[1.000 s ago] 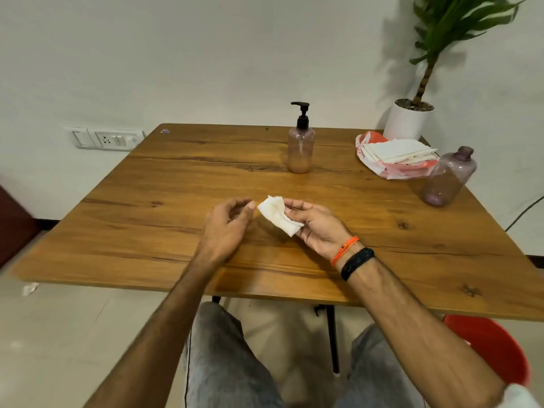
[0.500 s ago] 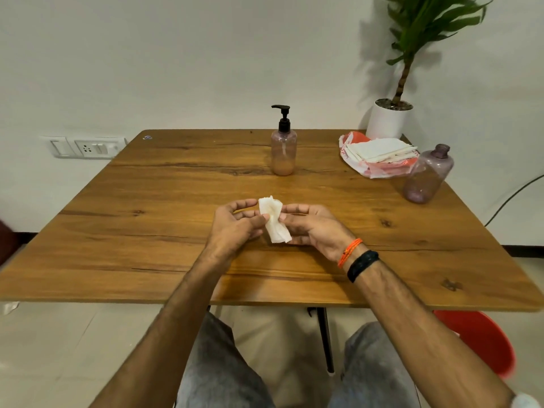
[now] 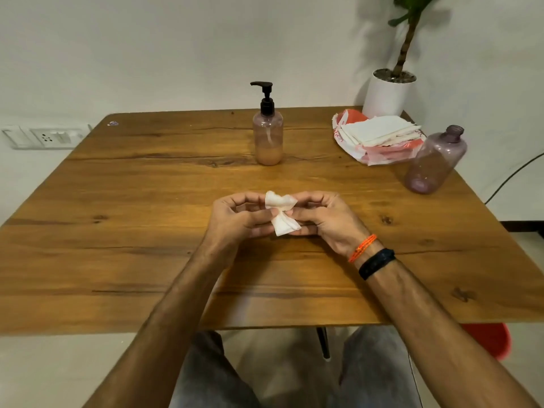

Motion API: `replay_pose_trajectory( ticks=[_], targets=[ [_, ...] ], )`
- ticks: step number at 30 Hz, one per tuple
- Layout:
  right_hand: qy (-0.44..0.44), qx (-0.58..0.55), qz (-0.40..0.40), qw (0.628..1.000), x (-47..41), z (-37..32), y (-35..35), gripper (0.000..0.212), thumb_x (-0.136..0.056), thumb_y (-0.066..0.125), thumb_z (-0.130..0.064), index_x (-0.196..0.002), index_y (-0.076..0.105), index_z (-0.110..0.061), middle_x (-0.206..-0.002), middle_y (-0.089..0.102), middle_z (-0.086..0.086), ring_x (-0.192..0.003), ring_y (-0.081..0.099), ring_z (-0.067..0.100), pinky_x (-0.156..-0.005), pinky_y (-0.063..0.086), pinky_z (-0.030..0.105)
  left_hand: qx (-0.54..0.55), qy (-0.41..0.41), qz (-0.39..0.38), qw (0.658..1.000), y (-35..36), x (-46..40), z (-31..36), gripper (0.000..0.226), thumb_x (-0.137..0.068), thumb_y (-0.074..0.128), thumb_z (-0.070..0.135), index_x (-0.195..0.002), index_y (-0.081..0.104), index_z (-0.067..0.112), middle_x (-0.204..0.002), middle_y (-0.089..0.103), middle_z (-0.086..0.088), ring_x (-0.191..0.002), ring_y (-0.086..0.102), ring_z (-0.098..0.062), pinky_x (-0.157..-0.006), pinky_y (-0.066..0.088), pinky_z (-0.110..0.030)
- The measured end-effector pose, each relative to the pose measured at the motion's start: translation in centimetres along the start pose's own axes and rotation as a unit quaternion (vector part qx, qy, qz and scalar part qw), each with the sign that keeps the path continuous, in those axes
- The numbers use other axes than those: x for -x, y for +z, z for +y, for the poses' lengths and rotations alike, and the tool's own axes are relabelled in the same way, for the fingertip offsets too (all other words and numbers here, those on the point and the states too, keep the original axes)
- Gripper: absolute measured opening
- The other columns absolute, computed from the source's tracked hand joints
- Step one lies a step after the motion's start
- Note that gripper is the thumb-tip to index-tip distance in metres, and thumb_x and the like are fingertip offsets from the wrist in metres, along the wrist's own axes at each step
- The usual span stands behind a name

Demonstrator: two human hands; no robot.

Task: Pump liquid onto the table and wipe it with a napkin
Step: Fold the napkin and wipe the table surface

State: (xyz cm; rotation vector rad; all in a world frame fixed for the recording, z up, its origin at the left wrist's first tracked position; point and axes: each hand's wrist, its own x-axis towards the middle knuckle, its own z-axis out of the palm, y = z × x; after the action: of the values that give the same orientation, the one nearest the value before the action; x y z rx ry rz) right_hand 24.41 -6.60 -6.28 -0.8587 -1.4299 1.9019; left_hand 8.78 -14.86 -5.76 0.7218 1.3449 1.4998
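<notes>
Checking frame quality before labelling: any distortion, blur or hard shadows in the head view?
Head view: wide-angle bowing, the table edges splay outward; the wall socket at the left margin looks smeared; the plant throws a soft shadow on the wall; both hands and the napkin are sharp; no glare on the pump bottle.

The worktop is grained, knotted wood with a smooth, low sheen. The napkin is soft, crumpled white paper. The pump bottle is translucent pinkish plastic with a black plastic pump; the bottle near the right edge is glossy translucent purple plastic.
</notes>
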Motion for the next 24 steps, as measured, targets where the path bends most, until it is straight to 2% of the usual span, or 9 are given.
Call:
replay_pose_trajectory(
  ticks=[3,5,7,9,12,15,18,21,24],
  targets=[
    [0.001,0.02,0.001,1.0,-1.2,-0.2,-1.2,0.026,-0.084,0.056,0.013,-0.081,0.074,-0.005,-0.083,0.076,0.007,-0.074,0.072,0.015,-0.058,0.057,0.023,-0.013,0.01,-0.001,1.0,0.8,-1.9,-0.2,0.026,-0.076,0.069,-0.011,-0.063,0.074,0.011,-0.083,0.076,-0.011,-0.081,0.074,-0.027,-0.061,0.059,-0.027],
    [-0.002,0.028,0.0,1.0,-1.6,-0.6,-1.8,0.029,-0.084,0.052,0.007,-0.076,0.076,-0.006,-0.085,0.075,0.014,-0.075,0.072,0.016,-0.06,0.056,0.022,-0.025,0.005,-0.001,1.0,1.3,-2.9,-0.3,0.02,-0.073,0.068,-0.003,-0.06,0.075,0.011,-0.082,0.076,-0.01,-0.083,0.074,-0.026,-0.066,0.059,-0.028],
    [0.001,0.015,0.011,1.0,-2.0,-1.1,-2.5,0.028,-0.085,0.055,0.001,-0.072,0.077,-0.009,-0.087,0.073,0.019,-0.077,0.072,0.019,-0.061,0.057,0.023,-0.023,-0.005,-0.001,1.0,1.8,-3.8,0.0,0.014,-0.065,0.064,0.007,-0.062,0.077,0.01,-0.082,0.076,-0.01,-0.084,0.073,-0.023,-0.068,0.058,-0.026],
    [0.002,0.026,0.046,0.999,-2.2,-1.5,-3.0,0.023,-0.083,0.065,0.002,-0.069,0.077,-0.011,-0.083,0.073,0.014,-0.076,0.07,0.019,-0.063,0.059,0.023,-0.015,-0.027,-0.001,1.0,2.3,-4.5,0.2,0.013,-0.069,0.066,0.006,-0.065,0.078,0.008,-0.081,0.076,-0.011,-0.086,0.073,-0.024,-0.071,0.058,-0.026],
    [0.019,0.025,0.095,0.995,-2.0,-2.1,-3.5,0.017,-0.076,0.073,0.007,-0.074,0.073,-0.01,-0.072,0.071,0.003,-0.066,0.067,0.011,-0.059,0.057,0.021,-0.047,-0.061,-0.012,0.997,3.4,-4.7,0.9,0.005,-0.071,0.08,0.005,-0.073,0.077,0.009,-0.083,0.076,-0.012,-0.083,0.073,-0.026,-0.073,0.06,-0.03],
    [0.052,-0.012,0.139,0.989,-1.1,-3.0,-4.4,0.026,-0.075,0.072,0.011,-0.086,0.067,-0.012,-0.07,0.071,-0.006,-0.066,0.067,0.004,-0.056,0.055,0.02,-0.071,-0.095,-0.002,0.993,5.0,-4.7,1.8,0.018,-0.065,0.084,0.001,-0.073,0.074,0.014,-0.077,0.076,-0.008,-0.075,0.073,-0.022,-0.07,0.061,-0.032],
    [0.079,-0.034,0.186,0.979,0.6,-4.2,-5.6,0.03,-0.076,0.072,0.01,-0.091,0.067,-0.015,-0.075,0.073,-0.005,-0.074,0.068,0.006,-0.061,0.058,0.024,-0.093,-0.12,-0.028,0.988,7.4,-4.5,2.6,0.019,-0.068,0.081,-0.001,-0.07,0.075,0.017,-0.078,0.076,-0.005,-0.078,0.072,-0.019,-0.07,0.06,-0.029],
    [0.108,-0.069,0.245,0.961,2.9,-5.3,-7.2,0.026,-0.078,0.07,0.009,-0.093,0.065,-0.012,-0.085,0.073,0.004,-0.081,0.07,0.015,-0.063,0.061,0.031,-0.13,-0.15,-0.059,0.978,10.5,-4.0,2.8,0.018,-0.072,0.078,-0.003,-0.077,0.078,0.014,-0.085,0.078,-0.005,-0.086,0.073,-0.02,-0.077,0.058,-0.03],
    [0.115,-0.077,0.299,0.944,5.5,-6.3,-9.4,0.017,-0.081,0.068,0.008,-0.087,0.066,-0.008,-0.085,0.07,0.008,-0.079,0.069,0.018,-0.061,0.061,0.029,-0.161,-0.174,-0.077,0.968,14.4,-3.5,2.9,0.017,-0.074,0.077,-0.003,-0.081,0.078,0.012,-0.088,0.078,-0.004,-0.091,0.073,-0.021,-0.083,0.058,-0.034]
  ],
)
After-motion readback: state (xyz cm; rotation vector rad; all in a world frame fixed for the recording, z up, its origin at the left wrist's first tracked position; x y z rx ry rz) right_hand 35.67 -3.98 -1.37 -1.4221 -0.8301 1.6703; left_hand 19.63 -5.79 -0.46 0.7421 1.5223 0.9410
